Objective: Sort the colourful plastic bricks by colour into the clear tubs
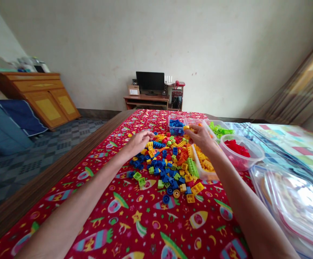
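My right hand point(201, 136) pinches a yellow toy brick point(186, 127) between thumb and fingers, next to a clear plastic box point(169, 130) of blue bricks point(176, 124). My left hand point(141, 141) hovers over the left edge of a loose pile, its fingers drawn together. Whether it holds anything is hard to make out; a bit of blue shows by its fingertips. The mixed pile of blue, yellow, green, orange and red bricks point(169, 172) spreads below both hands. Under my right forearm stands a box of yellow bricks point(206, 164), partly hidden.
To the right are a tub of light green bricks point(217, 129) and a round bowl point(256, 153) of red ones. Stacked clear lids point(293, 201) lie at the front right. A red patterned cloth point(134, 230) covers the surface. Beyond it stands a desk with a monitor point(150, 82).
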`<state>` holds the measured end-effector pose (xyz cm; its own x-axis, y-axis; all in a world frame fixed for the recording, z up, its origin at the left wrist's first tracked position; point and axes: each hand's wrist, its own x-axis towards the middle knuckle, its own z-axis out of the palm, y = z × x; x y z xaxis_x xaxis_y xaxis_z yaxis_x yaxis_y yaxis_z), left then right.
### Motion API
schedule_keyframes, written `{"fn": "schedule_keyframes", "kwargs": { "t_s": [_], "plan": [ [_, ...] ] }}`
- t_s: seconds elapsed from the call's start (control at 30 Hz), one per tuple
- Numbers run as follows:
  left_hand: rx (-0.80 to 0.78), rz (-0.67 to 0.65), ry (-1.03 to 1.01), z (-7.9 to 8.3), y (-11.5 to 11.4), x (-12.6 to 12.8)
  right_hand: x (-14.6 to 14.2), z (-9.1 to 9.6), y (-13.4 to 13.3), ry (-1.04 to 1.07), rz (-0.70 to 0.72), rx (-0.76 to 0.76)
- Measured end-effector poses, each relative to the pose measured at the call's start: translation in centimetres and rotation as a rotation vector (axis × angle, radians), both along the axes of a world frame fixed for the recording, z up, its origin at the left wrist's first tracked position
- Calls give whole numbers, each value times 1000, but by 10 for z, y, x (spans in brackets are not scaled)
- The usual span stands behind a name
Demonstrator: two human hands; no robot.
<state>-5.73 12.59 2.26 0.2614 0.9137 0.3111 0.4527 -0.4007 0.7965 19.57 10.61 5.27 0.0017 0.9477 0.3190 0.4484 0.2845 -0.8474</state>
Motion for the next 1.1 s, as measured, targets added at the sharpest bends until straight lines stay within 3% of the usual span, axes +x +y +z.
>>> {"fn": "schedule_keyframes", "kwargs": {
  "t_s": [0.13, 0.27, 0.43, 0.7, 0.87, 1.03, 1.1],
  "plan": [
    [144, 55, 424, -20, 19, -21, 41, 4, 7, -535, -278, 125],
    [185, 10, 559, -36, 26, -25, 71, -5, 11, -863, -344, 48],
    [204, -35, 648, -42, 25, -23, 76, -6, 9, -888, -399, -4],
    [294, -42, 718, -57, 31, -24, 53, 15, -1, -788, -425, 159],
    [392, -78, 703, -50, 28, -20, 26, 18, -10, -784, -269, 210],
    [384, -26, 699, -40, 24, -15, -18, 0, -21, -877, 144, 95],
    [364, -4, 656, -39, 24, -16, -31, -12, -22, -965, 233, 36]
  ]
}}
